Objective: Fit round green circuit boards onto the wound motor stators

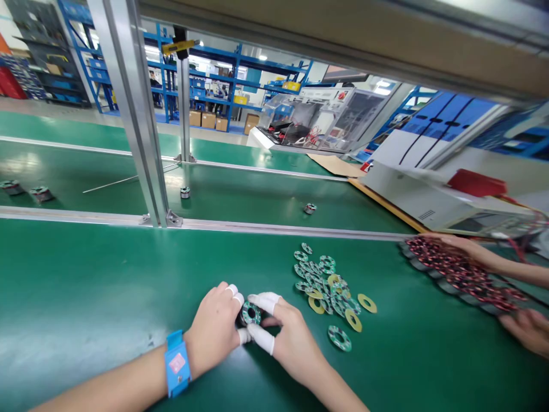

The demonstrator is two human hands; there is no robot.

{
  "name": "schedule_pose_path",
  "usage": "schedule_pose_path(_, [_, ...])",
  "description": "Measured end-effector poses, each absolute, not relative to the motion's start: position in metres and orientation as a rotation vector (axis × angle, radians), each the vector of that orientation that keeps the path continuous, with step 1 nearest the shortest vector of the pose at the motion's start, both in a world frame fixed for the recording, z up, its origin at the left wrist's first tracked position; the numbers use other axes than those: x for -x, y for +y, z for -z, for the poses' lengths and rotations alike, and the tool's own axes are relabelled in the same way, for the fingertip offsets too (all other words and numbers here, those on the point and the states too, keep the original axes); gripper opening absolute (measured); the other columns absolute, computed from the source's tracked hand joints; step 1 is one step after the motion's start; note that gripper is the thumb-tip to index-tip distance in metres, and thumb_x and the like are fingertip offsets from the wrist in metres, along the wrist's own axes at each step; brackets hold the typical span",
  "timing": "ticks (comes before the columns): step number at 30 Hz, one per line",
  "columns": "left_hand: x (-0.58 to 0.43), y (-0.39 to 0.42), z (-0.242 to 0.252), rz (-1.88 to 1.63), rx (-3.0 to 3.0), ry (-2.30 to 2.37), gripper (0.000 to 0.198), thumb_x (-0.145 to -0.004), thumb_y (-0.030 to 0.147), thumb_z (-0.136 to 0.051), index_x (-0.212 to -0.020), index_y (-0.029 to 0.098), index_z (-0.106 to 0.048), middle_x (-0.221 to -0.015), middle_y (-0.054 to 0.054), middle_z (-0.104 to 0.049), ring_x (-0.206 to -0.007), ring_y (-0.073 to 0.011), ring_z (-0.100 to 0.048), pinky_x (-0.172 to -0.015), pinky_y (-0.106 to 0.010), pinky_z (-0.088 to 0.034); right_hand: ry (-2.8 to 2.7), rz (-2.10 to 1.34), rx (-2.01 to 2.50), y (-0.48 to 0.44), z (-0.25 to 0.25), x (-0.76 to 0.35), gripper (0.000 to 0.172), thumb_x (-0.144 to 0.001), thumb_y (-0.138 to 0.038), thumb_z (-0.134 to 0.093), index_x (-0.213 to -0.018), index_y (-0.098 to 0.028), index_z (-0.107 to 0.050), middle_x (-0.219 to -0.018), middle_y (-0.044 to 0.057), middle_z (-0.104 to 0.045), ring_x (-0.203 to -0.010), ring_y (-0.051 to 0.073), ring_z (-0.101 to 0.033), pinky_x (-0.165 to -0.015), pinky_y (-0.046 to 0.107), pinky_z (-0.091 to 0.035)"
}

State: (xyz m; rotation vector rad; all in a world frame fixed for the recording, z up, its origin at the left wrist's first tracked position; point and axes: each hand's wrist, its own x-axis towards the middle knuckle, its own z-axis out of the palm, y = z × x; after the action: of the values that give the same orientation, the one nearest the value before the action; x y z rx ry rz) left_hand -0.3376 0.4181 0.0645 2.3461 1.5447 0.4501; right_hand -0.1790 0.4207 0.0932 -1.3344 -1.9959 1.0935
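A: Setting: an indoor workshop, with blue shelving (235, 86) at the back and a green work surface (107, 286) in front. Principal item?

B: One circuit ring (246, 315), green, round, with a hole at its centre. Location: between the two hands, at the near part of the surface.

A: Left hand (218, 317)?

B: Fingers curled and thumb opposed, closed about the ring's left side. White finger covers (262, 339) on the tips; blue wristband (177, 363) at the wrist. Something dark beneath the ring — mostly hidden.

A: Right hand (291, 335)?

B: Thumb and forefinger pinching the ring's rim from the right, both in white covers.

A: Adjacent stock?

B: To the right, one loose ring (346, 345), lying flat. Beyond it, a heap of similar rings (315, 279), overlapping, with yellow washers (368, 303) among and beside them.

A: Farther right?

B: A cluster of copper-wound parts (463, 274), packed side by side. A co-worker's two hands (529, 329), one at the far edge, one at the near end; exact grip, cannot tell.

A: Past the metal rail (274, 230)?

B: Small cylinders (310, 209), four — two left of the upright post (132, 114), two right. One thin rod (110, 184). Behind, a machine with a clear cover (326, 120).
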Motion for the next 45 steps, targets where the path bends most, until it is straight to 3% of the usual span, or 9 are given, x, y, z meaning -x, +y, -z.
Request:
schedule_pose_path(6, [0.338, 0.416, -0.068, -0.455, -2.31, 1.508, 0.018, -0.07, 0.023, -0.066, -0.081, 0.015, -0.055, -0.088, -0.006, -0.054, -0.083, -0.0225, -0.045, -0.073, -0.035, -0.041, -2.275, -0.884, 1.323, 0.425, -0.105, 0.177, 0.026, -0.071, -0.018, -0.061, -0.097, -0.02, -0.066, -0.09, 0.007, -0.064, -0.075, 0.017, -0.057, -0.063, 0.025, -0.048])
schedule_pose_path(11, [0.337, 0.416, -0.066, -0.487, -2.264, 1.431, 0.016, -0.073, 0.021, -0.066, -0.08, 0.016, -0.053, -0.087, -0.005, -0.053, -0.082, -0.0211, -0.044, -0.074, -0.033, -0.04, -2.518, -0.798, 1.352, 0.435, -0.12, 0.179, 0.013, -0.066, -0.021, -0.067, -0.079, -0.018, -0.067, -0.071, 0.002, -0.061, -0.057, 0.013, -0.052, -0.053, 0.02, -0.039])
schedule_pose_path(14, [0.337, 0.417, -0.064, -0.505, -2.241, 1.395, 0.013, -0.075, 0.02, -0.063, -0.077, 0.015, -0.051, -0.086, -0.005, -0.052, -0.081, -0.0208, -0.043, -0.072, -0.033, -0.04, -2.616, -0.741, 1.359, 0.441, -0.126, 0.181, 0.015, -0.064, -0.028, -0.07, -0.074, -0.017, -0.066, -0.064, 0.001, -0.057, -0.056, 0.013, -0.051, -0.053, 0.021, -0.036])
schedule_pose_path(20, [0.338, 0.417, -0.064, -0.547, -2.218, 1.346, 0.015, -0.074, 0.012, -0.062, -0.075, 0.016, -0.048, -0.085, -0.004, -0.05, -0.08, -0.02, -0.042, -0.071, -0.032, -0.04, -2.873, -0.607, 1.421, 0.446, -0.138, 0.19, 0.021, -0.065, -0.031, -0.067, -0.077, -0.014, -0.067, -0.075, 0.008, -0.065, -0.065, 0.02, -0.059, -0.054, 0.025, -0.034])
schedule_pose_path(25, [0.339, 0.417, -0.064, -0.597, -2.195, 1.317, 0.016, -0.073, 0.007, -0.059, -0.075, 0.016, -0.047, -0.084, -0.003, -0.048, -0.08, -0.0195, -0.041, -0.07, -0.031, -0.039, -3.024, -0.463, 1.495, 0.446, -0.148, 0.2, 0.02, -0.065, -0.025, -0.061, -0.077, -0.011, -0.068, -0.078, 0.013, -0.068, -0.061, 0.023, -0.061, -0.049, 0.027, -0.028])
schedule_pose_path(35, [0.337, 0.418, -0.062, -0.59, -2.21, 1.265, 0.013, -0.077, 0.019, -0.062, -0.079, 0.015, -0.05, -0.087, -0.005, -0.05, -0.08, -0.0203, -0.042, -0.071, -0.033, -0.04, -3.054, -0.584, 1.519, 0.454, -0.153, 0.202, 0.015, -0.062, -0.025, -0.066, -0.069, -0.013, -0.068, -0.065, 0.008, -0.066, -0.055, 0.018, -0.055, -0.046, 0.024, -0.028])
schedule_pose_path(45, [0.337, 0.419, -0.062, -0.578, -2.212, 1.281, 0.017, -0.076, 0.024, -0.065, -0.083, 0.015, -0.052, -0.09, -0.005, -0.051, -0.082, -0.0204, -0.043, -0.075, -0.033, -0.04, -2.647, -0.789, 1.538, 0.443, -0.136, 0.189, 0.007, -0.06, -0.017, -0.068, -0.065, -0.017, -0.063, -0.062, 0.0, -0.059, -0.06, 0.013, -0.052, -0.055, 0.021, -0.033])
